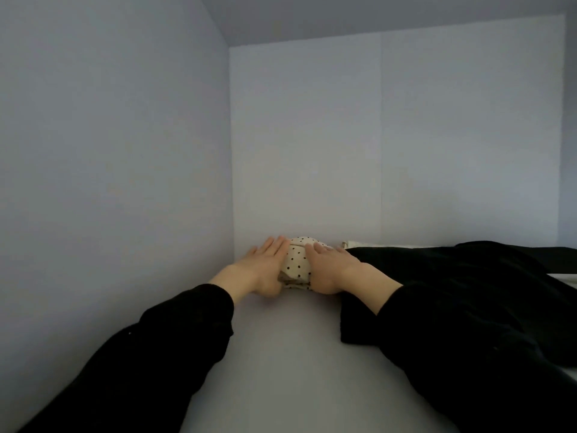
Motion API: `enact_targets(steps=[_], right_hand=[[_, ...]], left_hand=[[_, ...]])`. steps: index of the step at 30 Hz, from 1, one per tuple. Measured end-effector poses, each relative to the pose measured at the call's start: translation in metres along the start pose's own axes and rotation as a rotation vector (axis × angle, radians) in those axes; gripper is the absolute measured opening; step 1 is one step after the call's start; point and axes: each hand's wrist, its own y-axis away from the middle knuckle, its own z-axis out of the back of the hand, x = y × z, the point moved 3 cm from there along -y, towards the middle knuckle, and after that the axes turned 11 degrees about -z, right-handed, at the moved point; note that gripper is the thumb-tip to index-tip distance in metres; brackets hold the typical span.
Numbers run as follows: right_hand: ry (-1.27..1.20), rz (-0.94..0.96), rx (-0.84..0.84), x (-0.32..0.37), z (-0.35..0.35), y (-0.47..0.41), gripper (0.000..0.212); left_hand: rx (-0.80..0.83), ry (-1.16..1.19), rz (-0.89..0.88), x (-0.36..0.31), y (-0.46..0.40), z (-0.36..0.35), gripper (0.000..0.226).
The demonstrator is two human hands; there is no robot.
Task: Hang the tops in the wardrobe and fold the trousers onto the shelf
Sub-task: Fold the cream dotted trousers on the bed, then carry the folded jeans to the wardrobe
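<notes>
Deep on the shelf [290, 354], folded polka-dot trousers [296, 264] lie between both hands: left hand [260, 270] presses flat at nine o'clock, right hand [327, 270] at three, fingers straight.

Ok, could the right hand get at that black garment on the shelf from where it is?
Probably yes. The right hand rests on the polka-dot bundle, and the black garment lies directly beside its wrist, with nothing between them.

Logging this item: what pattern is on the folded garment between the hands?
Cream folded garment with small black dots, head view.
</notes>
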Motion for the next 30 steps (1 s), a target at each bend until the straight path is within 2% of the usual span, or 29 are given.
enact_targets(steps=[2,4,7,13,15,19,21,23,24,25,28,30], right_hand=[[-0.110,0.014,-0.003,-0.004,0.011,0.024,0.055],[-0.142,0.043,-0.004,-0.010,0.019,0.062,0.057],[-0.123,0.134,-0.077,-0.015,0.032,0.119,0.059],[-0.266,0.472,-0.227,0.003,0.035,0.261,0.053],[-0.413,0.510,-0.204,0.007,0.024,0.296,0.051],[-0.800,0.520,-0.125,0.031,-0.019,0.372,0.044],[-0.892,0.583,-0.063,0.054,-0.048,0.425,0.040],[-0.960,0.605,0.078,0.073,-0.080,0.477,0.036],[-0.947,0.644,0.141,0.082,-0.090,0.496,0.036],[-0.889,0.719,0.303,0.117,-0.116,0.557,0.036],[-0.835,0.776,0.500,0.135,-0.153,0.601,0.038],[-0.765,0.845,0.648,0.170,-0.177,0.673,0.038]], left_hand=[[0.005,-0.057,0.039,-0.017,0.028,0.012,0.078],[-0.005,-0.048,0.075,-0.047,0.066,0.024,0.074],[-0.145,0.007,0.104,-0.089,0.115,0.046,0.067],[-0.491,0.244,0.314,-0.180,0.253,0.034,0.055],[-0.543,0.298,0.407,-0.204,0.298,0.018,0.052],[-0.486,0.379,0.576,-0.252,0.385,-0.023,0.053],[-0.457,0.412,0.670,-0.284,0.440,-0.045,0.050],[-0.403,0.443,0.778,-0.313,0.499,-0.071,0.047],[-0.385,0.461,0.837,-0.317,0.520,-0.083,0.047],[-0.326,0.493,0.980,-0.346,0.591,-0.103,0.047],[-0.248,0.502,1.091,-0.363,0.645,-0.129,0.048],[-0.171,0.562,1.236,-0.397,0.728,-0.146,0.048]])
